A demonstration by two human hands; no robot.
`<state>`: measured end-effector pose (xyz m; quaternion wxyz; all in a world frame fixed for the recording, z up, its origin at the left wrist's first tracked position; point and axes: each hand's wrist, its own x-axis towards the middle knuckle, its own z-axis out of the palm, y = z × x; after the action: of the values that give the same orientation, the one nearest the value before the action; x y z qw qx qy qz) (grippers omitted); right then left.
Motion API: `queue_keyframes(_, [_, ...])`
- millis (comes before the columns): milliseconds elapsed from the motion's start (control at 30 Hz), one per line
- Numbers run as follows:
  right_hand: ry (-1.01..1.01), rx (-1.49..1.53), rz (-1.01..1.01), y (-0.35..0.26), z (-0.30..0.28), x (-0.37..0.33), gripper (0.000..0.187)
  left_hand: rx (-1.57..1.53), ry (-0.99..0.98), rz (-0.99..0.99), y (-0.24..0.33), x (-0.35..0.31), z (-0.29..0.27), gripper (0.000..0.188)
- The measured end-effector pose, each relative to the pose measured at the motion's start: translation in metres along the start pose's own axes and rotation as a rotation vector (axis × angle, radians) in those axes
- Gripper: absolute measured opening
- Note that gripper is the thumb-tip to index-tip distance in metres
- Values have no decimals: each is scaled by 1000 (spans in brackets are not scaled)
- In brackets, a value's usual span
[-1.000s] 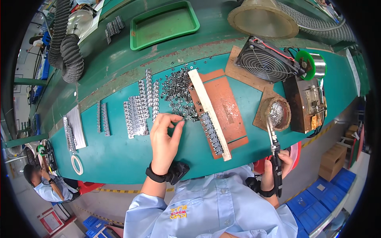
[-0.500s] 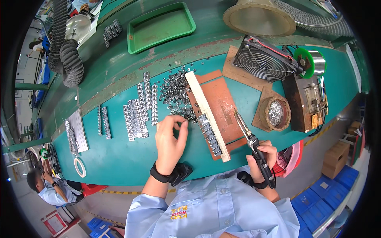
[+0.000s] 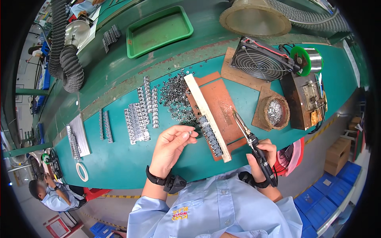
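Small metal part (image 3: 190, 133) is up, pinched in the fingers of the left hand (image 3: 170, 146), just left of the component row (image 3: 210, 136) along the pale bar (image 3: 207, 116)! The right hand (image 3: 268, 150) grasps the soldering iron (image 3: 252, 139), its tip over the brown board (image 3: 218, 97). Picking looks like the step in hand; next seems to call for careful alignment, iron ready.

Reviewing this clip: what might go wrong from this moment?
The small metal part pinched by the left hand could slip and get lost near the loose pile. The soldering iron in the right hand has its tip over the brown board; if hot, it might burn the left hand should the two meet. A bump could also disturb the row of parts along the cream strip.
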<state>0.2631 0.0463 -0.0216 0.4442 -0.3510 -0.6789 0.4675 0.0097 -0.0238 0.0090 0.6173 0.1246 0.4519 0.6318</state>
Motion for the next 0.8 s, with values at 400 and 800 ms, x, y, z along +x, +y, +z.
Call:
queue_keyframes(400, [-37, -27, -10, 2, -1, -1, 37, 275, -4, -62, -4, -2, 0, 13])
queue_keyframes(800, [30, -44, -107, 6, 0, 4, 42, 278, -61, -109, -15, 2, 12, 18])
